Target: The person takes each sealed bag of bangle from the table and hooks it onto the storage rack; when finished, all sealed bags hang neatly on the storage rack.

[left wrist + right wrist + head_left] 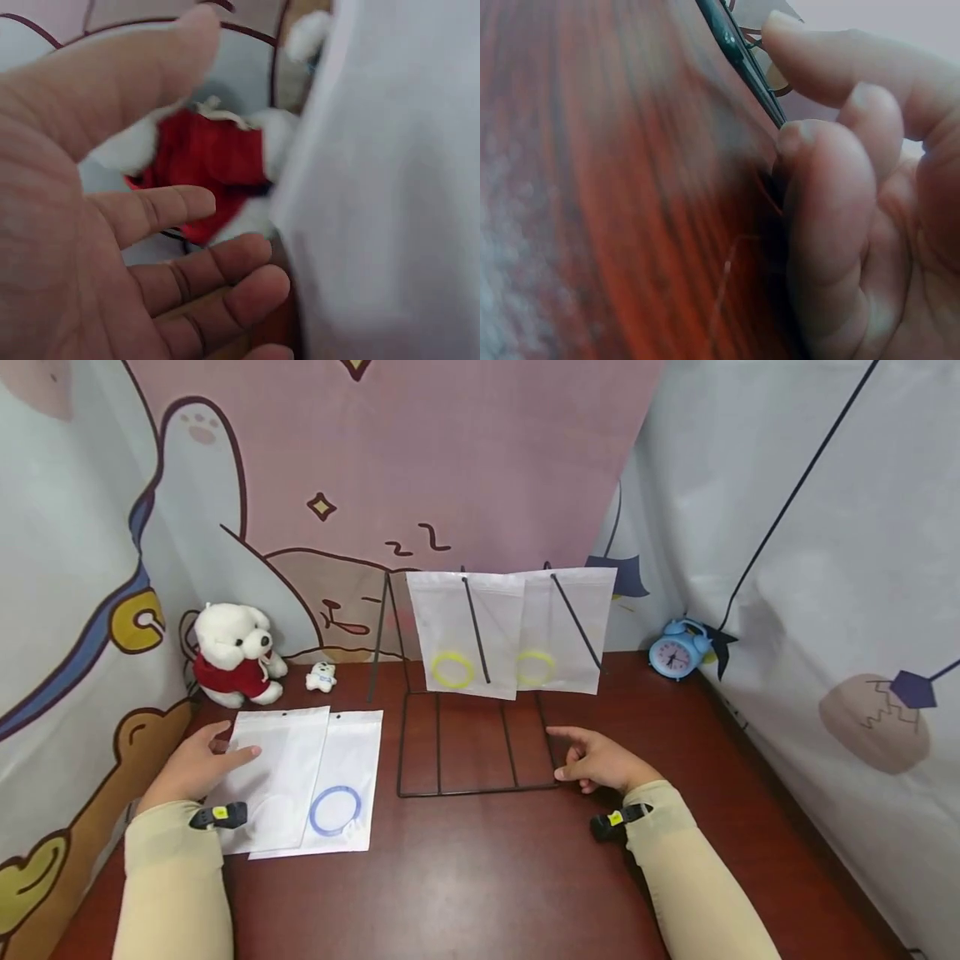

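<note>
My left hand, fingers spread and thumb apart, is over the left edge of a white pouch with a hang hole. That pouch overlaps another white pouch showing a blue ring. In the left wrist view, a white sheet edge stands beside the fingertips. With curled fingers, my right hand grips the front right corner of a black wire display rack. Two white pouches hang from its slanted hooks, each with a yellow ring visible low down.
A white plush bear in red sits at the back left, with a tiny white figure beside it. A blue alarm clock stands at the back right. Printed cloth walls surround the brown table.
</note>
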`<state>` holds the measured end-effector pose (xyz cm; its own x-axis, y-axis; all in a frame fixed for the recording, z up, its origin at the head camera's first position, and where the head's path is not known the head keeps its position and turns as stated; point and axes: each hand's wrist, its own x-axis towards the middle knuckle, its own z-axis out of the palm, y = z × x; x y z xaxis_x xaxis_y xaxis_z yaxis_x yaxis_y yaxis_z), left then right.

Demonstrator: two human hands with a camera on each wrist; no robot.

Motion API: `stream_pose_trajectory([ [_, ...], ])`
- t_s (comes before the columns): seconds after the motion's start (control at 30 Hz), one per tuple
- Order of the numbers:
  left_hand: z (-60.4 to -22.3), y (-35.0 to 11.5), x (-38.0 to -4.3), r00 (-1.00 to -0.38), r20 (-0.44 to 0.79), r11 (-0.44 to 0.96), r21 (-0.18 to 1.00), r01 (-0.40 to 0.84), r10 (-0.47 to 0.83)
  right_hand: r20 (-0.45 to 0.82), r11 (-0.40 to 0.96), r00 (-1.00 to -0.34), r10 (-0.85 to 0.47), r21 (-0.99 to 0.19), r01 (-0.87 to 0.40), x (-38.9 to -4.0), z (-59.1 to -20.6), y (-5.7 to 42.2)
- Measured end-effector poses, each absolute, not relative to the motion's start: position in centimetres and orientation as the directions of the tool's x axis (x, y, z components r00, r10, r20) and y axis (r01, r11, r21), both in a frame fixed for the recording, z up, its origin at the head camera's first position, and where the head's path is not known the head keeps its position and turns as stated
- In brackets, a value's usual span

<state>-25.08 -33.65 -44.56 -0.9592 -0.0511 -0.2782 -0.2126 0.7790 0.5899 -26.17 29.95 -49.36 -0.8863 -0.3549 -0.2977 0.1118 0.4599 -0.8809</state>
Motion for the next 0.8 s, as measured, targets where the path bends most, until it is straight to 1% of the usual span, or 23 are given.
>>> stream_pose_trajectory([
  [0.1,-45.4,-34.0,-25.3,-0.942,-0.324,0.766,0.583,-0.272,-0.088,-0.300,0.457,-0.884,-0.359,-0.882,0.114,-26.1,-49.4,30.0],
  [0.23,-46.1,-34.1,-25.6,-0.927,-0.343,0.764,0.556,-0.329,-0.150,-0.302,0.457,-0.886,-0.353,-0.881,0.118,-26.1,-49.4,30.0],
  [0.6,-47.2,-33.4,-25.8,-0.912,-0.348,0.822,0.439,-0.362,-0.216,-0.306,0.445,-0.882,-0.359,-0.886,0.126,-26.0,-49.6,29.9],
  [0.8,-46.7,-33.0,-25.6,-0.908,-0.360,0.832,0.421,-0.362,-0.213,-0.298,0.446,-0.888,-0.351,-0.887,0.122,-25.9,-49.4,29.8],
])
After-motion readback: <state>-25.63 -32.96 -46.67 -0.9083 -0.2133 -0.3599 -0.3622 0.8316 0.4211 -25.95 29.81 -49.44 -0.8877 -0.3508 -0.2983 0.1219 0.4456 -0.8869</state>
